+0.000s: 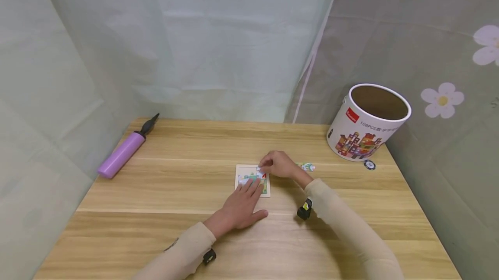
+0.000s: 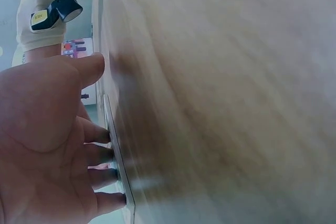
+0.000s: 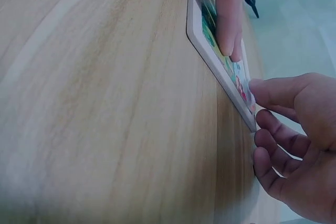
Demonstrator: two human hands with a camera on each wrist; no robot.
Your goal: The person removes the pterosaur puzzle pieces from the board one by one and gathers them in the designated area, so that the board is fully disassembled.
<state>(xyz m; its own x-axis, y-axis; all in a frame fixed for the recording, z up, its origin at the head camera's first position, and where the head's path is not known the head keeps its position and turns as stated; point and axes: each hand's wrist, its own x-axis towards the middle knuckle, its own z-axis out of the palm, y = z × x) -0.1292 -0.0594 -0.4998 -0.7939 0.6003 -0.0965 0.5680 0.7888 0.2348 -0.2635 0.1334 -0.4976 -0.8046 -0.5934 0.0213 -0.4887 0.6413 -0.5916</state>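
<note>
A small square jigsaw puzzle board [image 1: 252, 195] with a light frame and a partly filled coloured picture lies on the table. My left hand [image 1: 243, 206] rests its straight fingertips on the pieces, thumb spread to the side; the left wrist view shows those fingers [image 2: 102, 154] on the board from the side. At the board's far right corner, my right hand [image 1: 281, 165] pinches a puzzle piece [image 1: 259, 170] between thumb and forefinger. The right wrist view shows this hand [image 3: 299, 129] low by the frame, its fingertips covering most of the piece. Further puzzle pieces [image 1: 308, 167] lie beyond the right wrist.
A white printed bucket [image 1: 364, 135] stands at the back right, with a dark round chip [image 1: 369, 165] at its base. The purple hand pump [image 1: 122, 154] lies at the back left of the wooden table [image 1: 187, 141]. Curtains hang behind and at both sides.
</note>
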